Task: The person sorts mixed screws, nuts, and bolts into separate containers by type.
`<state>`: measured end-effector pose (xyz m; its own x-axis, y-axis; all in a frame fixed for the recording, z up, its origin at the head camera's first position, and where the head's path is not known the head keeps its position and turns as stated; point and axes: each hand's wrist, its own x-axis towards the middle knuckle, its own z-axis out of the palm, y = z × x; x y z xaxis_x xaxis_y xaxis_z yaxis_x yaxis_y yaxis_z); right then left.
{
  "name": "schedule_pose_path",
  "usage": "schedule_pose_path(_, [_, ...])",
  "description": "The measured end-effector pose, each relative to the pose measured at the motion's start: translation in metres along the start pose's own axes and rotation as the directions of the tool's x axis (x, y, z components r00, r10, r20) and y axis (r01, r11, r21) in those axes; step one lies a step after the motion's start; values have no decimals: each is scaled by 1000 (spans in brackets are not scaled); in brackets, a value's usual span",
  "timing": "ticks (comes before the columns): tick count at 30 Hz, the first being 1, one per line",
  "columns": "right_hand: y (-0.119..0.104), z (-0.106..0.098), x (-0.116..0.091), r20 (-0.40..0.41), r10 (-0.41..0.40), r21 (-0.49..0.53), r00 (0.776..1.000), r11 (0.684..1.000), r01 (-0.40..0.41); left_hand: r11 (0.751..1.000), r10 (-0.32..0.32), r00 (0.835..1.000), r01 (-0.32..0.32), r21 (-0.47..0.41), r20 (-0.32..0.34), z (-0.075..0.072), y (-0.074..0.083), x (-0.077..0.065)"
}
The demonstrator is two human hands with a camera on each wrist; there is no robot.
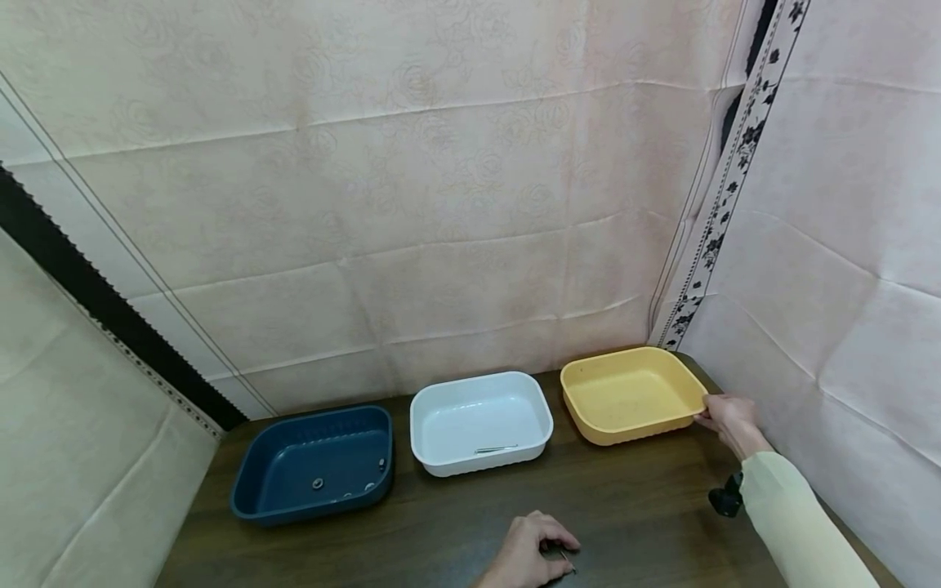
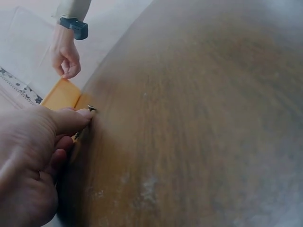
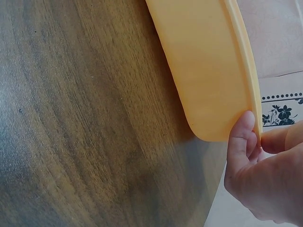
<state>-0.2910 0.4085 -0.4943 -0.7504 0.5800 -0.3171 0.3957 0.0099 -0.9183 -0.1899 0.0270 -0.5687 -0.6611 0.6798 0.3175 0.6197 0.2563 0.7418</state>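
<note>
Over the front of the table my left hand (image 1: 525,549) pinches a small metal screw (image 2: 92,108). Its head shows past the thumb in the left wrist view, and part of its thread shows below; the rest is hidden by the fingers. Far to the right, my right hand (image 1: 731,420) grips the near right corner of a yellow tray (image 1: 625,430) by its rim. In the right wrist view, thumb and fingers (image 3: 242,126) lie on both sides of that rim (image 3: 247,61). The yellow tray holds nothing visible.
A white tray (image 1: 481,467) stands in the middle with a thin metal piece (image 1: 496,449) inside. Left of it is a dark blue tray (image 1: 312,514) holding a nut (image 1: 318,483) and other small metal parts. Fabric walls (image 1: 441,204) enclose the wooden table (image 1: 632,498) behind and at both sides.
</note>
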Motion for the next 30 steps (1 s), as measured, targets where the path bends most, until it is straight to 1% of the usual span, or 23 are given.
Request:
schedule_pose_path(2, [0,-1,0,-6,5,-5,1000,1000,-5,1000,12,1000,-12,29,12,1,1,1])
schedule_pose_path(5, [0,-1,0,-8,4,2,1000,1000,-4,998,14,999,-16,61,36,3,3,2])
schedule_pose_path(8, [1,-2,1,-9,4,6,1000,1000,-4,998,5,997,-10,65,72,5,6,3])
schedule_pose_path(10, [0,-1,2,-9,9,5,1000,1000,-9,997,26,995,-33,75,92,6,6,4])
schedule_pose_path(15, [0,-1,3,-8,13,13,1000,1000,-13,986,105,986,-120,113,126,7,7,6])
schedule_pose_path(17, [0,-1,3,-6,9,23,1000,1000,-9,985,109,986,-124,118,130,7,8,7])
schedule_pose_path(19, [0,-1,3,-5,10,26,1000,1000,-10,987,104,988,-117,107,118,6,10,7])
schedule_pose_path(21, [1,-1,3,1,6,33,1000,999,-6,991,100,991,-107,82,89,6,10,7])
schedule_pose_path(25, [1,-1,3,6,13,39,1000,999,-13,992,112,994,-112,64,-2,4,11,10])
schedule_pose_path(27, [1,0,4,4,21,35,1000,999,-21,991,115,992,-112,68,-45,1,13,14])
schedule_pose_path(30, [1,-1,4,3,22,40,1000,999,-23,989,125,987,-115,93,-103,-5,17,24])
